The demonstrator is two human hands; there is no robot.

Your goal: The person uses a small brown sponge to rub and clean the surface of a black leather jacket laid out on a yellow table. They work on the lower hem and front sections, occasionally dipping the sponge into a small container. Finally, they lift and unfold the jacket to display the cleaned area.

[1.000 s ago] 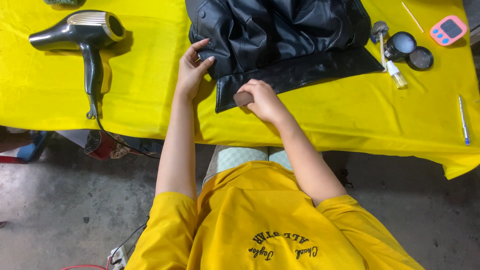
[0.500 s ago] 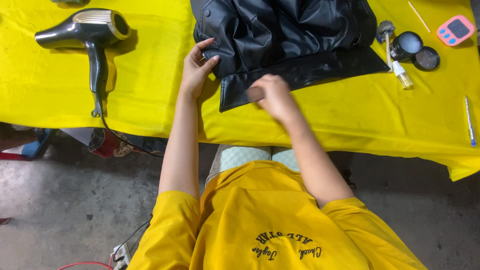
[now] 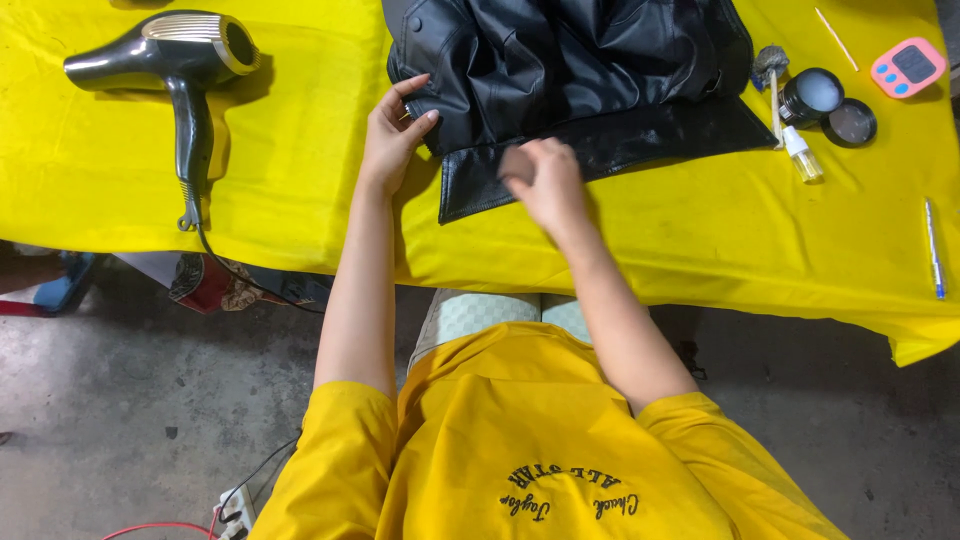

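Note:
A black leather jacket (image 3: 580, 70) lies on a table with a yellow cloth (image 3: 700, 230). My left hand (image 3: 392, 135) rests on the jacket's left edge, fingers spread, pinning it down. My right hand (image 3: 545, 182) is closed around a small brown pad (image 3: 515, 163) and presses it against the jacket's lower hem band.
A black and gold hair dryer (image 3: 175, 70) lies at the table's left, its cord hanging over the front edge. At the right are an open round jar (image 3: 815, 92), its lid (image 3: 850, 122), a small brush (image 3: 770, 65), a little bottle (image 3: 802, 155), a pink timer (image 3: 907, 66) and a pen (image 3: 932, 248).
My right hand with the pad has slid along the hem band, slightly right and up. The left hand stays on the jacket's edge.

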